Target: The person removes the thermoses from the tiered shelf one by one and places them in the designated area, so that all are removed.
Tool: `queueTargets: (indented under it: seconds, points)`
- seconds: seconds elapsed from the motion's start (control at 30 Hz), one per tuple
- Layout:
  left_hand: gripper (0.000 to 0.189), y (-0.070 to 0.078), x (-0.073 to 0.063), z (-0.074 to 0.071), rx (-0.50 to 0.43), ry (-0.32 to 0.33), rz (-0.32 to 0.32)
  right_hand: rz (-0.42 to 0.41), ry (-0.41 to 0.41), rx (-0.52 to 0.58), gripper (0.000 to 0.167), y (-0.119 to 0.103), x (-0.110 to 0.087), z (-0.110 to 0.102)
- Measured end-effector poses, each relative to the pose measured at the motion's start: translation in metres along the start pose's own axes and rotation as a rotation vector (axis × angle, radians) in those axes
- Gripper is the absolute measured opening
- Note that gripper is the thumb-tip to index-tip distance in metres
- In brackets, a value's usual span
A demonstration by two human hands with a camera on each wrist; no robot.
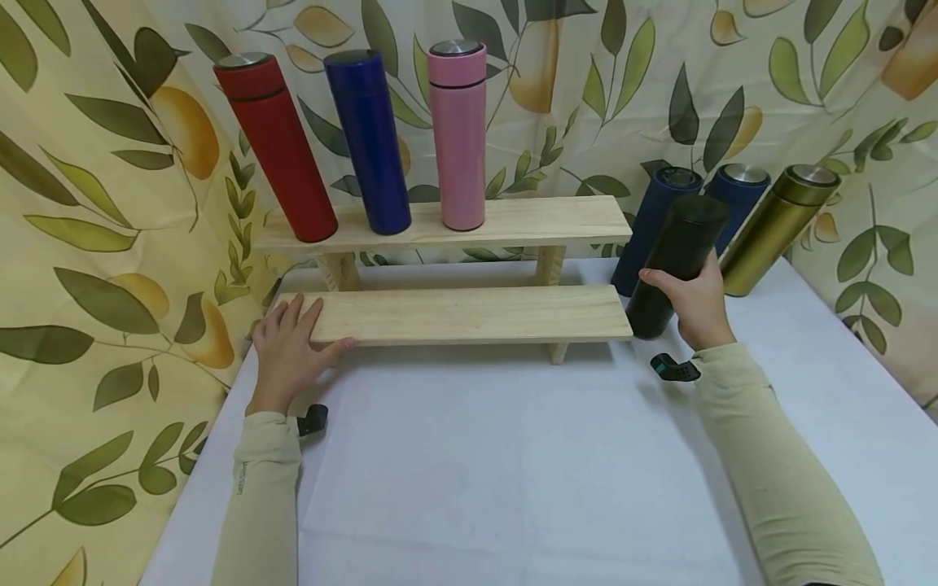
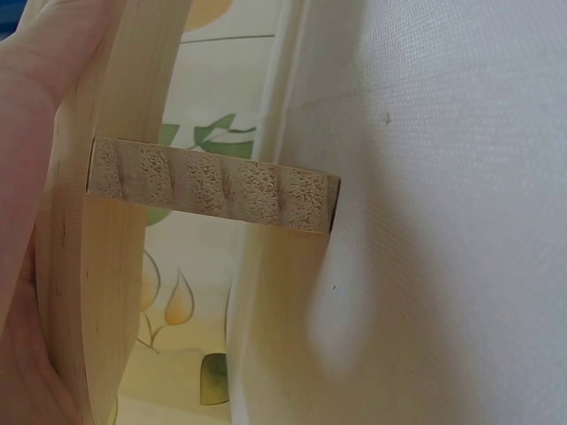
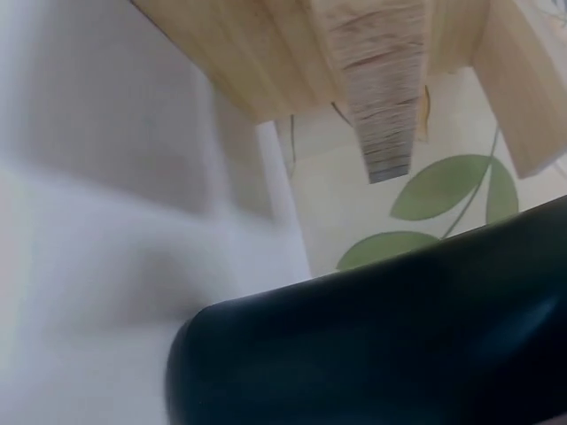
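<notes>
My right hand (image 1: pixel 696 305) grips a black thermos bottle (image 1: pixel 677 252) around its lower half, beside the right end of the lower shelf board. The bottle's dark base (image 3: pixel 266 354) fills the bottom of the right wrist view. My left hand (image 1: pixel 289 350) rests on the left end of the lower wooden shelf board (image 1: pixel 469 316), fingers spread over its top. In the left wrist view, no fingers show under that board (image 2: pixel 84 292). On the upper shelf board (image 1: pixel 542 220) stand red (image 1: pixel 278 155), blue (image 1: pixel 370 146) and pink (image 1: pixel 458 138) thermos bottles.
Behind the black bottle stand two more blue thermos bottles (image 1: pixel 637 244) (image 1: pixel 740 191) and a gold one (image 1: pixel 777 232). A white cloth (image 1: pixel 498 472) covers the table. Leaf-patterned curtains (image 1: pixel 110 268) hang along the left and back. Wooden legs (image 2: pixel 213 186) hold up the shelf.
</notes>
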State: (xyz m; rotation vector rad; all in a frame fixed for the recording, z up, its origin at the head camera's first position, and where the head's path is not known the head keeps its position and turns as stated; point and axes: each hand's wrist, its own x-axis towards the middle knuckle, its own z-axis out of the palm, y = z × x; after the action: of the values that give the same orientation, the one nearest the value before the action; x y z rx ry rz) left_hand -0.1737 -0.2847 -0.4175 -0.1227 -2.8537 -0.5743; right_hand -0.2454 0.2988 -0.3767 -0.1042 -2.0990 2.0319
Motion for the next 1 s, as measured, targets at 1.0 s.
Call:
queueTargets:
  seconds: [1.0]
  points:
    - [0.102,0.001,-0.001,0.001,-0.007,0.005,-0.007,0.02,-0.098,-0.037,0.087,0.008,0.0,-0.012]
